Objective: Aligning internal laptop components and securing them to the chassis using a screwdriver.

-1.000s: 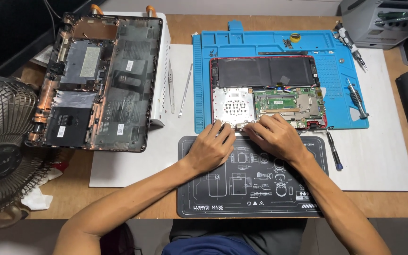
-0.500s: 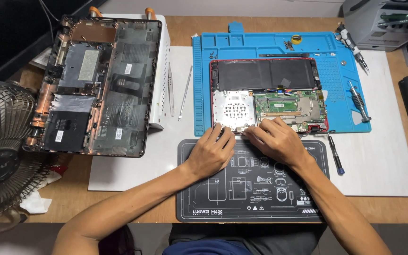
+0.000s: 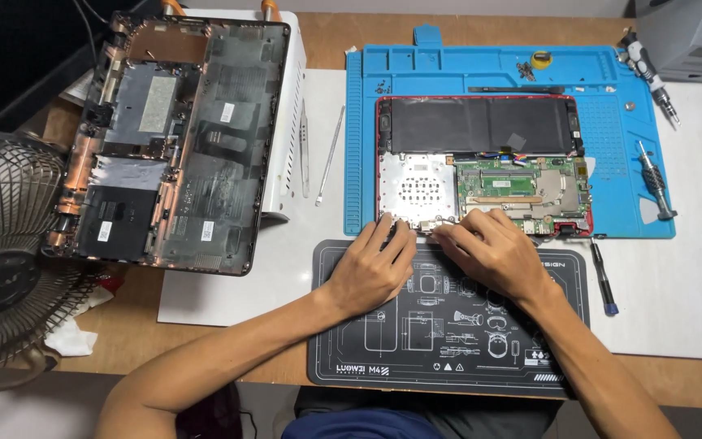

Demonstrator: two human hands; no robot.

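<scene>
the fingertips of the left hand (image 3: pixel 377 268) press down on the near edge of the opened laptop (image 3: pixel 481 167), curled and close together, right at a small metal part by the silver plate (image 3: pixel 418 189); whether they pinch anything there cannot be told. the right hand (image 3: pixel 493 254) sits just beside it, fingers bent and bunched at the same edge, tips nearly meeting those of the left hand, and its grip is likewise hidden from the head view. both palms rest over the dark printed work mat (image 3: pixel 448 325) that lies in front of the laptop.

the laptop lies with its insides up on a blue silicone mat (image 3: pixel 627 146), its black battery (image 3: pixel 477 126) at the far side and the green circuit board (image 3: pixel 522 185) to the right of the silver plate. a small screwdriver (image 3: pixel 603 276) lies just right of the dark mat, and two more drivers (image 3: pixel 656 183) rest on the blue mat's right part. left of the blue mat lie tweezers (image 3: pixel 304 150) and a thin metal pry tool (image 3: pixel 331 154). further left a black laptop bottom case (image 3: pixel 180 138) leans on a white box, with a fan grille (image 3: pixel 10 260) at the left edge.
</scene>
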